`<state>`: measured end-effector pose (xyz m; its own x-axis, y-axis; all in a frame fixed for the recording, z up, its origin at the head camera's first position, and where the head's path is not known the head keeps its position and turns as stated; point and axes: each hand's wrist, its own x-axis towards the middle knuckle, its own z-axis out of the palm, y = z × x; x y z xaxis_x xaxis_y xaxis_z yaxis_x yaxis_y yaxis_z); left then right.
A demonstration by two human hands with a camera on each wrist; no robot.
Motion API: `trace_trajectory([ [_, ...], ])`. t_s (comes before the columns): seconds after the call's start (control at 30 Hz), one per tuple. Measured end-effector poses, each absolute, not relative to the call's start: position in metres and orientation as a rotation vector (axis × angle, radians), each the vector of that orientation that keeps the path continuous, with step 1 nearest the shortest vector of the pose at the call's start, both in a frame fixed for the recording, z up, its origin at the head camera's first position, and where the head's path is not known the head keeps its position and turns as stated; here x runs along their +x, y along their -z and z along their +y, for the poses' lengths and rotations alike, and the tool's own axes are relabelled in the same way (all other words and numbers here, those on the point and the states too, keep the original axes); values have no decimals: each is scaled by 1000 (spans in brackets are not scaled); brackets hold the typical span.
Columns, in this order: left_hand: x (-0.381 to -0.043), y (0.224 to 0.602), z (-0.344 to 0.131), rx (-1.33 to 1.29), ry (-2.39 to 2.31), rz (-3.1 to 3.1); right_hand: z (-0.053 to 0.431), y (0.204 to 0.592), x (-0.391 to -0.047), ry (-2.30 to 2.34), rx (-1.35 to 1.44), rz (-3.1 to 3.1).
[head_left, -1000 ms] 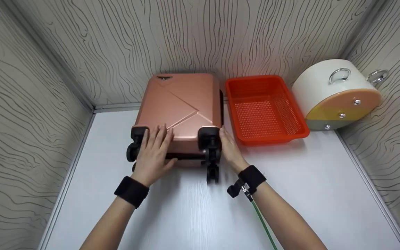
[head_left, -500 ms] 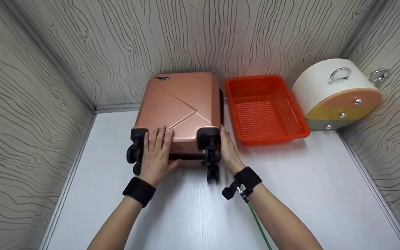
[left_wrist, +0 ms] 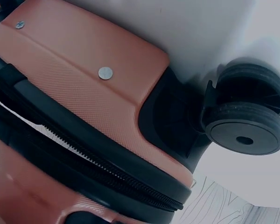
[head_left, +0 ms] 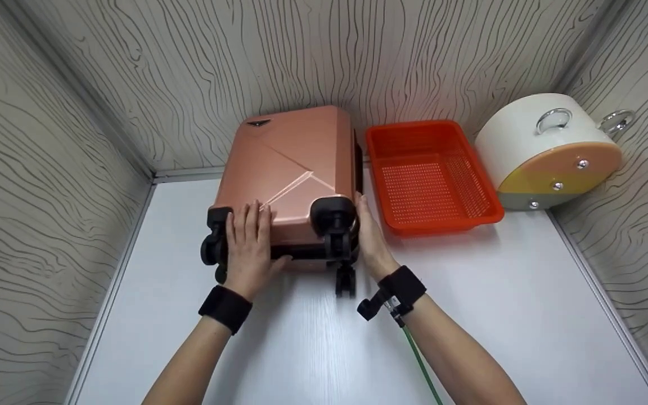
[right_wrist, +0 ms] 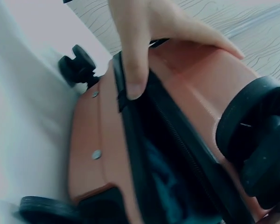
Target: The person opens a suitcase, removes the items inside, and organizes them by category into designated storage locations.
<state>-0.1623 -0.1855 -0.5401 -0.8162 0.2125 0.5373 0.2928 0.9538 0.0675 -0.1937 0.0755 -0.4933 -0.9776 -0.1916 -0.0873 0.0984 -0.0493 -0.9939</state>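
A rose-gold hard-shell suitcase [head_left: 279, 163] lies flat, its black wheels [head_left: 335, 216] facing the person. Its lid is lifted on the right, and a dark gap shows along the unzipped edge [right_wrist: 177, 135]. Dark teal cloth [right_wrist: 161, 177] shows inside. My left hand [head_left: 250, 247] rests straight fingers on the lid's front left corner. Its thumb [right_wrist: 135, 79] touches the black lower rim of the gap. At the front right corner, my right hand [head_left: 374, 242] lies along the suitcase's side behind the wheel; part of its fingers is hidden by the suitcase.
An orange-red plastic basket [head_left: 484, 197] stands close to the suitcase's right side. Right of it, a white round container [head_left: 518, 126] with metal ring handles and a coloured striped front stands near the corner. Wood-grain panels [head_left: 189, 73] enclose the white tabletop [head_left: 313, 349]. A green cable [head_left: 422, 360] runs from the right wrist.
The suitcase lid has risen on its right side and tilted toward the left, widening the gap. The right hand has moved slightly up with it; the left hand shifted slightly left on the lid.
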Motion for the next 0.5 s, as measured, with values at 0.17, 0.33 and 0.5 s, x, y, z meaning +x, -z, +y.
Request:
trace_trajectory([
  [0.17, -165, 540, -186, -326, 176, -2509, 73, 478, -193, 2151, -125, 2005],
  [0.33, -168, 542, -191, -299, 168, -2418, 69, 465, -189, 2155, -178, 2019],
  [0.5, -170, 537, -197, -256, 211, -2338, 64, 452, -184, 2125, -292, 2095],
])
